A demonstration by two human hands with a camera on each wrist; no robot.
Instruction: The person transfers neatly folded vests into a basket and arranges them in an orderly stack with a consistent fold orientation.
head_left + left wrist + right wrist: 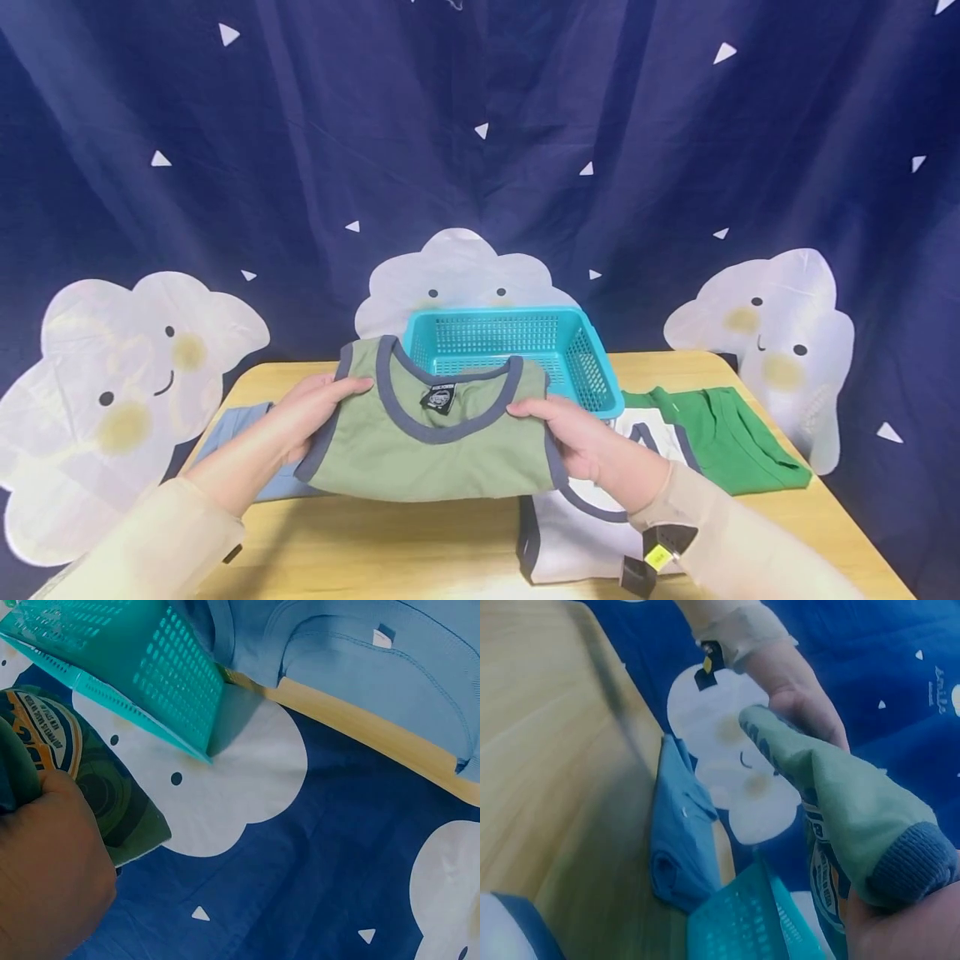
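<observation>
A sage-green sleeveless shirt (442, 462) with dark blue-grey trim and a black neck label hangs folded in the air above the table. My left hand (311, 412) pinches it at one shoulder, thumb on the near side. My right hand (573, 433) grips the opposite shoulder in the same way. In the left wrist view the left hand (56, 862) is closed on the cloth, and a printed design shows on the shirt's far face (112, 787). The right wrist view shows the shirt (862, 802) edge-on between both hands, its lower layers partly hidden.
Behind the shirt stands a turquoise plastic basket (592, 367), partly covered by it. On the wooden table (390, 550) lie a folded blue garment (232, 421) at left, a white shirt with dark trim (573, 542) at right front, and a green garment (750, 442) beyond it.
</observation>
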